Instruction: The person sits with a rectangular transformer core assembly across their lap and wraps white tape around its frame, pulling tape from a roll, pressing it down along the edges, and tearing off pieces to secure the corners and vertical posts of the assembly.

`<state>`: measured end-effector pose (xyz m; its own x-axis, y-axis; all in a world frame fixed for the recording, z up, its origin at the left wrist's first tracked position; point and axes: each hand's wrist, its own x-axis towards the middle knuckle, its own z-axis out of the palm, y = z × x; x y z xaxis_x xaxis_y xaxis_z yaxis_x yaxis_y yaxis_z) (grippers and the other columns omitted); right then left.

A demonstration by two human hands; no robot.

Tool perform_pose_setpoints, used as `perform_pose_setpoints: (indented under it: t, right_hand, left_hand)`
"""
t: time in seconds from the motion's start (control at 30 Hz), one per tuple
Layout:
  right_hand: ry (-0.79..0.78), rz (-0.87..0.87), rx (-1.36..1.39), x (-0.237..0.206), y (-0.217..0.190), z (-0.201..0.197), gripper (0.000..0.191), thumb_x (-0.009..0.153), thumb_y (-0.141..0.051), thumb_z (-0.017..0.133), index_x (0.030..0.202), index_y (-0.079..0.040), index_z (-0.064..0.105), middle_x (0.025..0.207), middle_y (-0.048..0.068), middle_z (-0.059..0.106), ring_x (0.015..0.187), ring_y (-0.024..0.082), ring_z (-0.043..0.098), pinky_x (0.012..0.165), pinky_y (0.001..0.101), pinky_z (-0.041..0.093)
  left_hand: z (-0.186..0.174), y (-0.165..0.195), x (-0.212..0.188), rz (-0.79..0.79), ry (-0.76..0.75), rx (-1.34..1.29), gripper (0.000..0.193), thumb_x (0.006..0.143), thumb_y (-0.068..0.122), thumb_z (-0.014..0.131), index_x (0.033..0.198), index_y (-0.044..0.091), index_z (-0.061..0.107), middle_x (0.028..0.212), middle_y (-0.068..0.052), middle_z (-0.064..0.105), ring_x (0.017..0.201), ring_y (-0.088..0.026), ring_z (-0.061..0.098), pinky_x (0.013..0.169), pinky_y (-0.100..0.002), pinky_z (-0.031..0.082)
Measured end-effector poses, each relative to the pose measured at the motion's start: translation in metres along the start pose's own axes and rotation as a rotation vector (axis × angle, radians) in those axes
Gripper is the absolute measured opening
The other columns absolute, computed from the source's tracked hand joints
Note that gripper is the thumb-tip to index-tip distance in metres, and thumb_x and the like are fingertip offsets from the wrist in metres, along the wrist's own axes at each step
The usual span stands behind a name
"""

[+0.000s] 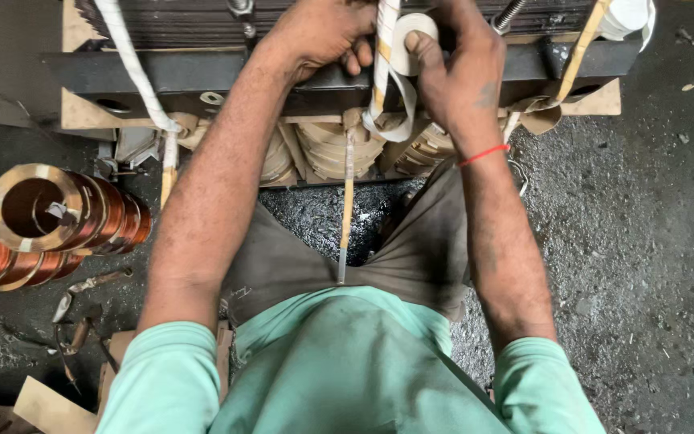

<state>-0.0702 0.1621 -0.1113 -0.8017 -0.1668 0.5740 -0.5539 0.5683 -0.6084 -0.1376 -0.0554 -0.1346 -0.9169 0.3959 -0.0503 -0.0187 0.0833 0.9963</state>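
Hands are working at the transformer frame [202, 72]: right hand [459, 68] is gripping a white tape roll [411, 32], left hand [323, 32] is pinching the near-vertical taped lead [385, 56] running between them.

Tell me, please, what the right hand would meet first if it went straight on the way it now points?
Probably the white tape roll that the right hand already pinches, then the taped vertical strip beside it; depth is unclear.
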Motion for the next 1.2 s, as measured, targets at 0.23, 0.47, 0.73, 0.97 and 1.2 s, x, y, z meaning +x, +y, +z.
perform_pose_setpoints:
  t: [0.23, 0.47, 0.73, 0.97, 1.2]
  right_hand:
    - [-0.032, -0.003, 0.191, 0.003, 0.007, 0.022, 0.04, 0.104, -0.004, 0.068, 0.139, 0.002, 0.05, 0.128, 0.015, 0.072, 0.119, 0.028, 0.073, 0.102, 0.0403, 0.057]
    - [0.167, 0.015, 0.039, -0.085, -0.008, 0.013, 0.025, 0.112, -0.011, 0.064, 0.136, -0.004, 0.061, 0.128, 0.013, 0.068, 0.115, 0.02, 0.07, 0.093, 0.0308, 0.063]
    - [0.166, 0.47, 0.734, -0.122, 0.002, 0.067, 0.02, 0.105, -0.006, 0.067, 0.123, -0.003, 0.057, 0.098, 0.002, 0.069, 0.074, 0.006, 0.062, 0.064, 0.0214, 0.054]
    - [0.191, 0.366, 0.556, -0.125, 0.017, 0.076, 0.018, 0.107, -0.002, 0.068, 0.124, 0.0, 0.063, 0.099, 0.006, 0.071, 0.079, 0.008, 0.065, 0.068, 0.0235, 0.056]
    - [0.164, 0.211, 0.347, -0.125, 0.022, 0.079, 0.024, 0.108, 0.001, 0.069, 0.131, 0.001, 0.064, 0.116, 0.009, 0.071, 0.102, 0.011, 0.069, 0.092, 0.0267, 0.059]
  left_hand:
    - [-0.001, 0.015, -0.006, 0.013, -0.024, 0.108, 0.025, 0.104, 0.017, 0.063, 0.114, -0.004, 0.071, 0.079, -0.002, 0.072, 0.057, -0.005, 0.064, 0.046, -0.02, 0.054]
    - [0.025, 0.01, -0.08, 0.282, 0.464, 0.236, 0.036, 0.095, 0.011, 0.08, 0.126, 0.0, 0.066, 0.085, -0.003, 0.07, 0.057, -0.005, 0.066, 0.044, -0.02, 0.051]
    - [0.071, -0.022, -0.147, 0.407, 0.706, 0.447, 0.05, 0.101, 0.004, 0.072, 0.145, -0.001, 0.05, 0.115, -0.014, 0.064, 0.073, -0.013, 0.059, 0.054, -0.024, 0.05]
    - [0.071, -0.067, -0.176, 0.354, 0.679, 0.214, 0.044, 0.108, 0.004, 0.062, 0.146, -0.009, 0.045, 0.122, -0.019, 0.065, 0.103, -0.02, 0.076, 0.076, -0.028, 0.065]
    - [0.063, -0.09, -0.208, 0.219, 0.684, -0.13, 0.052, 0.103, -0.001, 0.048, 0.151, -0.008, 0.029, 0.121, -0.021, 0.057, 0.088, -0.021, 0.077, 0.066, -0.028, 0.065]
